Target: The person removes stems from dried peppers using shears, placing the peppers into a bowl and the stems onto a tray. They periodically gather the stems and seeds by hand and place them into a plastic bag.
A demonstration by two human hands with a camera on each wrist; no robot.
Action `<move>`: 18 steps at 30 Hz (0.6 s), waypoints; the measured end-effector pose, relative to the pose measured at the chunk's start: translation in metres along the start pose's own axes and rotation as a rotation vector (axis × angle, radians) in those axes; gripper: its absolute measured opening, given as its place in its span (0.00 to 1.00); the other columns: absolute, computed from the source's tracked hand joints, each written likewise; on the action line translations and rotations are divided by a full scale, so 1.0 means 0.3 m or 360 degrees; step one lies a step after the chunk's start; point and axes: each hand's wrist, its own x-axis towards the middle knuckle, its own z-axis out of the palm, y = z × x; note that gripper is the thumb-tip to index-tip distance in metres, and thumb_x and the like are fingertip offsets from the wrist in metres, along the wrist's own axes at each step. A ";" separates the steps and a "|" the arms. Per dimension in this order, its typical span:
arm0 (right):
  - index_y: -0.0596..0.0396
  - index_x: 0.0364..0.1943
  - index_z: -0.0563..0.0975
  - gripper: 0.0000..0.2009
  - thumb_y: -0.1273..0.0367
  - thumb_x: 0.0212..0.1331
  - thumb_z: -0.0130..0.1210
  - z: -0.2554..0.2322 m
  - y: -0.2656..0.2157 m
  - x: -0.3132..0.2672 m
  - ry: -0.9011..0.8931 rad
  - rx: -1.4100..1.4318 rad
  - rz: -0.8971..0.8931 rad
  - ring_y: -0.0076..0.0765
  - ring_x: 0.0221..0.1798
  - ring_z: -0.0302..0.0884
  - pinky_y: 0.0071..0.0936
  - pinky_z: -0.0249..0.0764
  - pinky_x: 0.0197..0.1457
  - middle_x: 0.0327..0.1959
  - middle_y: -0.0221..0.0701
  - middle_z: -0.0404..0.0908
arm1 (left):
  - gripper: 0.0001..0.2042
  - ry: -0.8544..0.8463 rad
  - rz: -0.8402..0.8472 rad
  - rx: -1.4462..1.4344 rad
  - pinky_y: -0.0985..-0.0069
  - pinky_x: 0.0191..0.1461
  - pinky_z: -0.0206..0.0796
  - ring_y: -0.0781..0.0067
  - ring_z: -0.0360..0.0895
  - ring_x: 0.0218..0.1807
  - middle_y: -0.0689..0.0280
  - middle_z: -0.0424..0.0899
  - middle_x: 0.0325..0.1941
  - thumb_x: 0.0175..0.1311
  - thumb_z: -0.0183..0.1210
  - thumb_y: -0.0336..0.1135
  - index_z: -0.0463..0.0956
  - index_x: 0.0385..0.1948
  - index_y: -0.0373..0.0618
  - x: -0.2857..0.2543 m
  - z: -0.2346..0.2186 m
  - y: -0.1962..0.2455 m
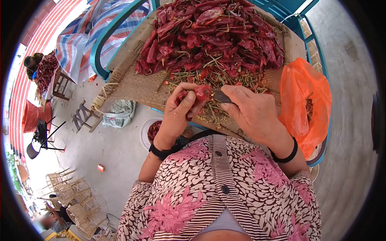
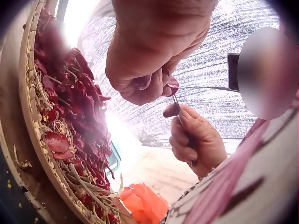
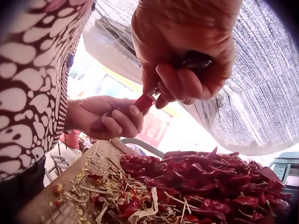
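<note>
My left hand [image 1: 177,114] grips dried red chilies [image 1: 203,93], with the thumb across them and one red end sticking out past the fingers. My right hand [image 1: 257,114] holds a small knife [image 1: 220,96], its dark handle [image 3: 196,60] showing inside the curled fingers. In the left wrist view, the metal blade [image 2: 175,101] meets the chili end [image 2: 173,85] at the left fingertips. Both hands are over the near edge of a woven tray [image 1: 132,86]. Behind them lies a large heap of dried red chilies [image 1: 213,36], with cut stems and seeds [image 1: 217,114] in front.
An orange plastic bag [image 1: 303,96] hangs at the tray's right side, near the teal metal frame [image 1: 96,44]. A white basin [image 1: 145,134] with chilies sits below left. Wooden stools [image 1: 86,116], a grey plastic bag [image 1: 120,113] and wicker chairs [image 1: 76,197] stand on the left floor.
</note>
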 end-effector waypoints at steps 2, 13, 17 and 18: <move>0.53 0.47 0.73 0.17 0.64 0.55 0.60 -0.005 -0.001 0.003 -0.0021 -0.0030 -0.0002 0.34 0.26 0.77 0.30 0.70 0.23 0.28 0.29 0.76 | 0.10 -0.0035 -0.0012 -0.0092 0.85 0.25 0.48 0.85 0.58 0.23 0.71 0.70 0.29 0.71 0.52 0.37 0.69 0.47 0.43 -0.001 -0.004 -0.001; 0.50 0.46 0.74 0.16 0.66 0.54 0.60 -0.011 -0.014 0.008 -0.0171 -0.0044 -0.0004 0.35 0.25 0.77 0.32 0.71 0.24 0.28 0.28 0.76 | 0.07 0.0043 -0.0098 -0.0404 0.84 0.25 0.49 0.84 0.57 0.22 0.73 0.69 0.27 0.68 0.54 0.32 0.72 0.43 0.42 -0.001 -0.007 0.002; 0.50 0.46 0.74 0.15 0.64 0.55 0.59 -0.013 -0.016 0.015 -0.0268 -0.0071 0.0034 0.36 0.26 0.78 0.33 0.72 0.25 0.29 0.28 0.77 | 0.06 0.0003 -0.0151 -0.0438 0.84 0.25 0.49 0.85 0.57 0.22 0.73 0.68 0.26 0.69 0.54 0.31 0.71 0.42 0.42 0.004 -0.009 -0.001; 0.50 0.46 0.74 0.15 0.64 0.55 0.59 -0.008 -0.015 0.014 -0.0266 -0.0042 0.0042 0.36 0.26 0.79 0.33 0.72 0.25 0.29 0.28 0.77 | 0.05 0.0007 -0.0176 -0.0420 0.84 0.25 0.49 0.85 0.57 0.22 0.73 0.68 0.26 0.69 0.53 0.31 0.71 0.41 0.42 0.005 -0.006 0.000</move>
